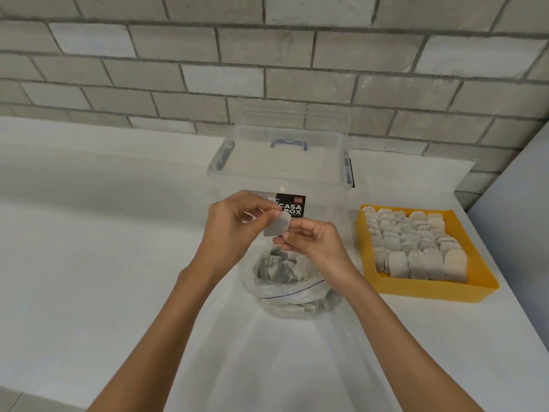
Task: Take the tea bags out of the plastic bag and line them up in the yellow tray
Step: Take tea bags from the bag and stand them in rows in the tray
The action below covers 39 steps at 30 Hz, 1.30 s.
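Both hands meet above the open plastic bag [286, 288], which sits on the white bench [118, 248]. The left hand [234, 224] pinches one tea bag [277, 225] at its upper edge between thumb and fingers; the right hand [312, 237] touches the same tea bag from the right, its fingers curled. More tea bags fill the plastic bag below. To the right lies the yellow tray [427, 289], nearly full of tea bags lined up in rows. Behind the hands stands a clear lidded box [282, 162] with a dark label, against a grey brick wall [267, 55].
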Available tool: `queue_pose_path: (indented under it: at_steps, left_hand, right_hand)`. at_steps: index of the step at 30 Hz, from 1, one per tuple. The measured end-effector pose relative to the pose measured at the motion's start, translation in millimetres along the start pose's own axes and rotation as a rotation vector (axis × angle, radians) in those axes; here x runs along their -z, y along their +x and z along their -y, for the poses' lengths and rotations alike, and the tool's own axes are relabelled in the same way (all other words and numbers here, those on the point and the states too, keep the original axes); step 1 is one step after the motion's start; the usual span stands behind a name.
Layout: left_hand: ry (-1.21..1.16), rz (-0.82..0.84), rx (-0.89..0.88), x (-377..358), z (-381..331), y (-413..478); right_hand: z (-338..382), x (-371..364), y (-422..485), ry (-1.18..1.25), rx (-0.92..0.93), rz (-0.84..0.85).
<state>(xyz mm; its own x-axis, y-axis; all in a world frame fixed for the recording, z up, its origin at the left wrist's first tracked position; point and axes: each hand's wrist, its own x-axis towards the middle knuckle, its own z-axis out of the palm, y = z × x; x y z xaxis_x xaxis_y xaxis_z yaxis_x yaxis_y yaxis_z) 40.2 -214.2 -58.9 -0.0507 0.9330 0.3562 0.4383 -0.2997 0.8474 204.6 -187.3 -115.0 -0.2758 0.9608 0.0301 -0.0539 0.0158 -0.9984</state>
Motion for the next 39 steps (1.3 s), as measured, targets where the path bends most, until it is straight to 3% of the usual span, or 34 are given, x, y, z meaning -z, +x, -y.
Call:
queue_pose_path:
  at_steps: [1,5,10,18,23,29,39]
  left_hand:
    - [0.04,-0.01,-0.02,1,1,0]
    - [0.12,0.0,0.016,5,11,-1]
    - [0.122,0.009,0.078,7,16,-4]
    - [0.134,-0.002,0.097,10,23,-5]
    - [0.133,0.005,0.129,10,25,-5]
    - [0.079,0.015,0.136,5,19,1]
    - [0.012,0.137,0.037,-43,-17,25]
  right_hand:
    - [-2,1,3,-0.123,0.013,0.007]
    - [-17,2,15,-0.985,0.079,0.156]
    - [-36,-7,21,-1.324,-0.032,0.384]
    - [-21,-2,18,-1.23,-0.039,0.341]
    - [9,8,14,-1.061,0.08,0.247]
    - [50,32,6,-0.868,0.074,0.15]
    - [104,91,-14,-0.922,0.133,-0.021]
